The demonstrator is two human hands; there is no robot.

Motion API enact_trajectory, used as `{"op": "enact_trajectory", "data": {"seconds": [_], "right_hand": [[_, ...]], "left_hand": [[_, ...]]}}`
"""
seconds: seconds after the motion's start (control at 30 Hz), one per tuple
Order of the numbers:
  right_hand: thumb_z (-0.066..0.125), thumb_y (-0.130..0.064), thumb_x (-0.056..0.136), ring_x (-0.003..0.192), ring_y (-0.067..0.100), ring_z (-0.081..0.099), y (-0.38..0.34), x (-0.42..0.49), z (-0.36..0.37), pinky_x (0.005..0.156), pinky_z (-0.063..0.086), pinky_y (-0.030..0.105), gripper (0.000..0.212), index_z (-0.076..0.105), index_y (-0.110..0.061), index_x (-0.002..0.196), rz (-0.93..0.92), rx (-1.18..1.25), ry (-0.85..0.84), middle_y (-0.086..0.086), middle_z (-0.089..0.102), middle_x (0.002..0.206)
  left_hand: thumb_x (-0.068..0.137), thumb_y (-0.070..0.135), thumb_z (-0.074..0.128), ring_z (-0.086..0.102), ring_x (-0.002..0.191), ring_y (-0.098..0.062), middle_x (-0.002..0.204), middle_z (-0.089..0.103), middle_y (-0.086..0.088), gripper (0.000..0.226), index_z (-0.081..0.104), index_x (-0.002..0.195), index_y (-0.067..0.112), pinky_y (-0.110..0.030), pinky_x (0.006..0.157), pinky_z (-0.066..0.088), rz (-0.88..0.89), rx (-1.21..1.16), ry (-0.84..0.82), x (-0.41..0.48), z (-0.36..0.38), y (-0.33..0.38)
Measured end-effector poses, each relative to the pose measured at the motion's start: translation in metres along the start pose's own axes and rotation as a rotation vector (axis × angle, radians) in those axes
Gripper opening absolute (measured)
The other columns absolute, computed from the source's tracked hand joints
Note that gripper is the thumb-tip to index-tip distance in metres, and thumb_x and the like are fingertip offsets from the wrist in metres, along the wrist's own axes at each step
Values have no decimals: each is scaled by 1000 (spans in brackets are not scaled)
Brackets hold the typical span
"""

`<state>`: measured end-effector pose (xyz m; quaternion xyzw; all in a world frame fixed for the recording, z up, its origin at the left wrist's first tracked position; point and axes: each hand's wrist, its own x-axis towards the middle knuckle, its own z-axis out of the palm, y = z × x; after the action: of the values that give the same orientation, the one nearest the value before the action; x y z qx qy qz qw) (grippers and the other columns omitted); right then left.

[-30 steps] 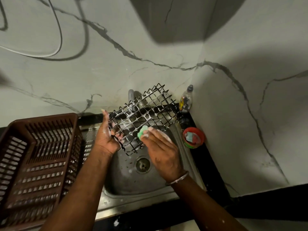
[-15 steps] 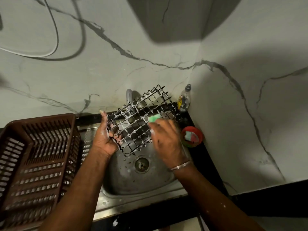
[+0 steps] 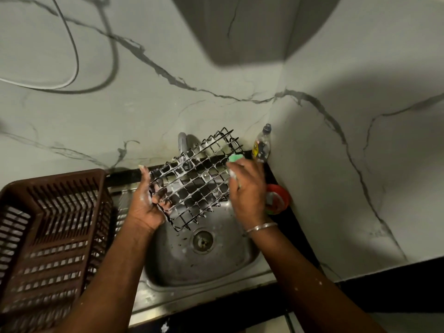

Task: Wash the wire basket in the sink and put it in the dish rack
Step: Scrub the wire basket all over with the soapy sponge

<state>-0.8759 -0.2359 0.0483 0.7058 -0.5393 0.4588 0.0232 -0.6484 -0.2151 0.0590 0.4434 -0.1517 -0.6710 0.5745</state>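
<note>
A clear bottle (image 3: 261, 146) stands in the wall corner; a red bowl (image 3: 278, 199) sits nearer on the black counter (image 3: 299, 236)

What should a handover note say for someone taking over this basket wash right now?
Left hand grips the wire basket by its left edge, tilted above the sink.
Right hand holds a green sponge against the basket's far right corner.
Done: suds on the wires.
Left: finish scrubbing, rinse, set it in the brown dish rack left of the sink.
</note>
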Motion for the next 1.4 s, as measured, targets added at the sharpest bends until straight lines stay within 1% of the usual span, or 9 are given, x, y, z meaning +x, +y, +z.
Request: {"op": "enact_trajectory", "data": {"seconds": [0.13, 0.33, 0.4, 0.43, 0.5, 0.77, 0.93, 1.23, 1.4], "right_hand": [[56, -5, 97, 105, 25, 58, 9, 2, 0, 89, 54, 34, 25, 75, -6, 114, -26, 1, 17, 8, 67, 114], [58, -5, 96, 105, 24, 58, 0, 8, 2, 90, 51, 28, 24, 75, -6, 113, -59, 34, 3, 7, 67, 114], [62, 1, 94, 102, 25, 60, 8, 20, 3, 87, 51, 33, 22, 76, -6, 109, 49, 53, 86, 8, 68, 110], [62, 3, 93, 102, 26, 60, 7, 23, 3, 87, 52, 34, 22, 76, -5, 107, 59, 58, 101, 9, 68, 110], [61, 1, 92, 104, 25, 59, -7, 23, 5, 87, 54, 30, 25, 76, -4, 111, -50, 37, 26, 10, 68, 111], [62, 3, 93, 108, 23, 57, -19, 29, 9, 92, 52, 26, 24, 74, -3, 114, -175, 47, -37, 10, 66, 115], [66, 5, 90, 99, 26, 60, -6, 46, 11, 86, 43, 13, 24, 76, -4, 110, 64, 74, 93, 10, 68, 108], [63, -1, 92, 100, 25, 61, -1, 49, 11, 83, 53, 26, 24, 76, -5, 112, -32, 5, 32, 11, 69, 108], [67, -2, 87, 103, 25, 63, 2, 57, 8, 89, 36, 10, 26, 77, -8, 111, 93, -1, 52, 8, 72, 109]], "left_hand": [[69, 72, 68, 60, 42, -14, 50, 59, 1, 126, 20, 166, 7, -33, 64, 64, 25, 19, 24, 0, -4, 1], [32, 74, 98, 70, 51, -29, 53, 58, 2, 95, 60, 93, 13, -46, 52, 63, -23, 14, -68, 1, -10, -2], [37, 76, 96, 76, 90, -48, 99, 79, -13, 119, 58, 123, 2, -60, 75, 65, -28, 43, -54, -4, -6, -1], [41, 77, 93, 62, 118, -59, 154, 44, -36, 146, 41, 151, -2, -69, 95, 56, -31, 66, -13, -6, -6, -1], [33, 75, 97, 67, 96, -53, 99, 41, 24, 176, 3, 162, -1, -64, 76, 63, 12, 76, 25, -6, -7, -2], [34, 79, 96, 31, 67, -32, 92, 37, 11, 168, 21, 163, 1, -35, 48, 55, 10, -2, -23, 0, -18, -4], [35, 76, 98, 63, 48, -15, 57, 60, 0, 90, 51, 86, 18, -35, 45, 55, -8, 34, -137, 14, -29, -9], [56, 77, 92, 63, 85, -26, 86, 64, -3, 67, 66, 82, 21, -49, 86, 54, -17, 60, -16, 26, -48, -14], [43, 78, 95, 60, 46, -12, 50, 58, 8, 88, 59, 96, 17, -45, 74, 56, -41, 72, -68, 23, -43, -17]]}}
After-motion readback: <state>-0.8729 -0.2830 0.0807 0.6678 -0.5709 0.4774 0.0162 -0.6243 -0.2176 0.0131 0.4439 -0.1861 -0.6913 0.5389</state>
